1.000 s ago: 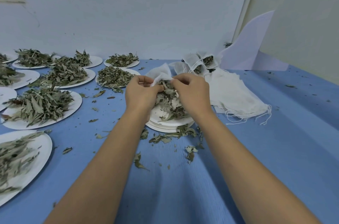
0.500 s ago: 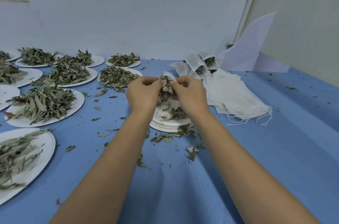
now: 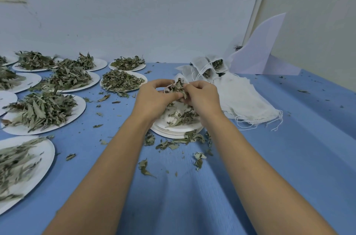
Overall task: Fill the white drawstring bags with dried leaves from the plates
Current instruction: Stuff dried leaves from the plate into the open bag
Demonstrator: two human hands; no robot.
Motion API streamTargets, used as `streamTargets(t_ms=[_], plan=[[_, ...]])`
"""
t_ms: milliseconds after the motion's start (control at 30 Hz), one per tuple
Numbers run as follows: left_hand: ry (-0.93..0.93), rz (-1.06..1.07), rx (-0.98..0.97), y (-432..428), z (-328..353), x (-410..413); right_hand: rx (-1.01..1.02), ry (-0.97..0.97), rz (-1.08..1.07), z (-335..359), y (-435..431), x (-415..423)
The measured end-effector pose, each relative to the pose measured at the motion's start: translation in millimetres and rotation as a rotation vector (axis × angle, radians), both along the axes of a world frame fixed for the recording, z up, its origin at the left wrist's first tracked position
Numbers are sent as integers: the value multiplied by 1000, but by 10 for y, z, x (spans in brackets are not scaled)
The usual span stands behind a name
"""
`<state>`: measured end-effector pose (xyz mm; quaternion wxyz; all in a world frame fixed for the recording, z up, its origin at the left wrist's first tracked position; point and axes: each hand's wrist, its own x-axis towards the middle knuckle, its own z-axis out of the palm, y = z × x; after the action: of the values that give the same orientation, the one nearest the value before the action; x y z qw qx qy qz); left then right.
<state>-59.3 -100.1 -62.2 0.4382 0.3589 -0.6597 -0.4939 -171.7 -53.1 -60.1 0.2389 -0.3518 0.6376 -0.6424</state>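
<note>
My left hand (image 3: 154,96) and my right hand (image 3: 202,98) meet above a stack of white plates (image 3: 177,130) in the middle of the blue table. Between them they hold a small white drawstring bag (image 3: 180,79) with dried leaves (image 3: 178,87) sticking out of its mouth. My left fingers pinch the bag's edge; my right fingers pinch the leaves at the opening. A few leaves (image 3: 183,116) lie on the top plate under my hands.
Several plates heaped with dried leaves (image 3: 41,110) cover the table's left side. Filled bags (image 3: 209,67) and a pile of flat bags (image 3: 248,100) lie to the right. A white plastic sheet (image 3: 260,52) leans in the corner. Loose leaves (image 3: 173,143) litter the cloth.
My hands lifted the bag and a clump of leaves up off the plate, and the pile on the plate has shrunk. The bag is bunched tighter around the leaves.
</note>
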Motion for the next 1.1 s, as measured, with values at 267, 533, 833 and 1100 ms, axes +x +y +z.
streamTargets(t_ms=[267,533,833,1100], plan=[[23,283,4,-31,-95,-46,43,324,-18,28,29,91],[-88,473,-47,-63,-136,-23,154,571,154,99,74,266],[18,237,150,15,-35,-83,136,447,-3,-71,20,72],[151,35,408,19,93,-82,114,329,-37,-103,-11,-23]])
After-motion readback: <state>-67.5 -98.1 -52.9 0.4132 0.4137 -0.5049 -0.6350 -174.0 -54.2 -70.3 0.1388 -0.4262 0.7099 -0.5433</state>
